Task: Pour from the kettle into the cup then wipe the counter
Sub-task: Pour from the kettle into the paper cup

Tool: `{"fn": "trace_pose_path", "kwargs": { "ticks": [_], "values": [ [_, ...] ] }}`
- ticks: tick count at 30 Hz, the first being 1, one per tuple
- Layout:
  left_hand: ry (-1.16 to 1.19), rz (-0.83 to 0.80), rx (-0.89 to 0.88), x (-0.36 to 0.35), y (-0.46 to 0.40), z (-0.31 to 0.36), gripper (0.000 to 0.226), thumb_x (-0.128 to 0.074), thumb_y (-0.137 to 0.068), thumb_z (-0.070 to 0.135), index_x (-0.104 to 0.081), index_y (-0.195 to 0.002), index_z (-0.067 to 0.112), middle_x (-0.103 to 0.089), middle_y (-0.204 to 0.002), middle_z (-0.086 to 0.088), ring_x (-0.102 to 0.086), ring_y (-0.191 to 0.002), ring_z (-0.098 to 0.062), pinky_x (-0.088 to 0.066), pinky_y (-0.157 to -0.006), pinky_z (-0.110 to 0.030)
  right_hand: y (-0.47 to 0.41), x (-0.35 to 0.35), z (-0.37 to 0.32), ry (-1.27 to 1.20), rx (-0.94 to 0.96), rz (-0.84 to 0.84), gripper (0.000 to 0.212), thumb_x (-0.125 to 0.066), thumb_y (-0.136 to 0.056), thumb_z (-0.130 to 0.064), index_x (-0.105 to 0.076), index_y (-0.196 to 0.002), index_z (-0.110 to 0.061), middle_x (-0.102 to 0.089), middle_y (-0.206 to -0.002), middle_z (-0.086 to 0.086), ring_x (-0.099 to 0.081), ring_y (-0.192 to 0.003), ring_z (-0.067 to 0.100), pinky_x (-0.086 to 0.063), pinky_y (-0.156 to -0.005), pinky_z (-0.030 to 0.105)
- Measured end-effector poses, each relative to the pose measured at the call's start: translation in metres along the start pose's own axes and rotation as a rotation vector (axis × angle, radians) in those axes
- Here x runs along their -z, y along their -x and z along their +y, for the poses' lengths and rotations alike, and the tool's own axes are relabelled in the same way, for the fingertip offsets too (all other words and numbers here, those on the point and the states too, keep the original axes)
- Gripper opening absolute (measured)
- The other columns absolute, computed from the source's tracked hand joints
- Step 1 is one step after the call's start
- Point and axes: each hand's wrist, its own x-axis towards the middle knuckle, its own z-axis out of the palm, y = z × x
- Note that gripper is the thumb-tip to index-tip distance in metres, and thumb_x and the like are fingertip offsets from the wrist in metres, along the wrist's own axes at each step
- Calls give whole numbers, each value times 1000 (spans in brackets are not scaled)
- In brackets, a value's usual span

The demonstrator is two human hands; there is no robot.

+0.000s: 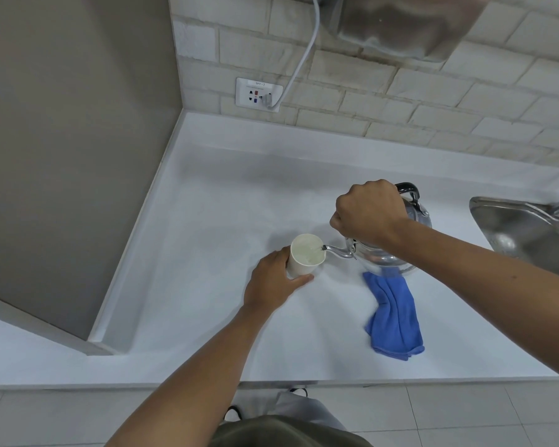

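Observation:
A white cup [305, 257] stands on the white counter [207, 237], and my left hand [273, 280] is wrapped around its near side. My right hand [368, 211] grips the handle of a shiny metal kettle [388, 258], which is tilted to the left. Its spout reaches over the cup's rim, and liquid shows inside the cup. A blue cloth [394, 316] lies crumpled on the counter just in front of the kettle, to the right of the cup.
A steel sink [526, 233] is set into the counter at the far right. A wall socket [259, 94] with a grey cable plugged in sits on the brick backsplash. A grey wall closes off the left side. The counter's front edge runs below my arms.

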Motion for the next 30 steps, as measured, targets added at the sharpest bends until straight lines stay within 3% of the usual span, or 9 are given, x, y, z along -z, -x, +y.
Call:
{"fn": "trace_pose_path", "kwargs": {
  "ticks": [8, 17, 30],
  "values": [
    [-4, 0, 2, 0, 0, 0, 59, -80, -71, 65, -60, -117, 34, -65, -97, 15, -61, -89, -11, -44, -70, -26, 1, -1, 0, -3, 1, 6, 40, -47, -84, -28, -31, -51, -13, -32, -51, -1, -28, -44, 18, -19, -51, 24],
    [-6, 13, -12, 0, 0, 0, 60, -79, -72, 66, -60, -119, 33, -67, -100, 13, -61, -90, -11, -46, -72, -26, -1, 0, -1, -12, 14, 12, 40, -47, -85, -28, -31, -51, -14, -32, -51, -1, -39, -50, 22, -29, -56, 26],
    [-3, 17, -13, -1, 1, -2, 59, -79, -71, 66, -60, -117, 34, -67, -99, 13, -62, -90, -12, -51, -73, -31, -1, 0, -1, -17, 23, 19, 41, -47, -86, -28, -30, -51, -14, -30, -51, -1, -40, -52, 23, -25, -54, 25]
  ]
}}
